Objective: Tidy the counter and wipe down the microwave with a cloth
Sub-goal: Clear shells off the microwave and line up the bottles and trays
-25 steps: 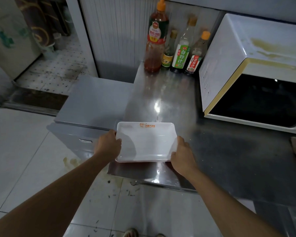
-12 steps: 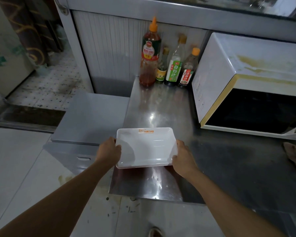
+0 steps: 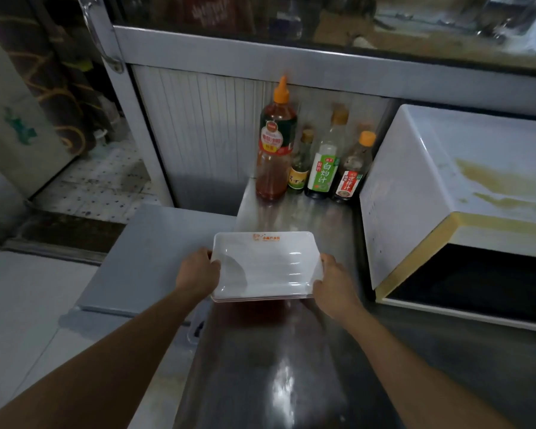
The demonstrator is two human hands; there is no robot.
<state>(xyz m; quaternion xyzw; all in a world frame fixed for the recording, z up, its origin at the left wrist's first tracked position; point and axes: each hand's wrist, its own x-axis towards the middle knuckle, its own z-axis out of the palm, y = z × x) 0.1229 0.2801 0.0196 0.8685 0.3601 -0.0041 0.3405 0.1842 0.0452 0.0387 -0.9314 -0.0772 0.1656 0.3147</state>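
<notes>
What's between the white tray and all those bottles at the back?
Nothing. In the head view, only bare shiny counter lies between the white tray, held by both hands, and the bottles at the back wall.

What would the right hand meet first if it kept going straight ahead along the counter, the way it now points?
Probably the dark sauce bottle with the orange cap, at the right end of the bottle row. The counter between looks bare. The right hand holds the white tray, whose far edge leads; depth is uncertain.
</notes>
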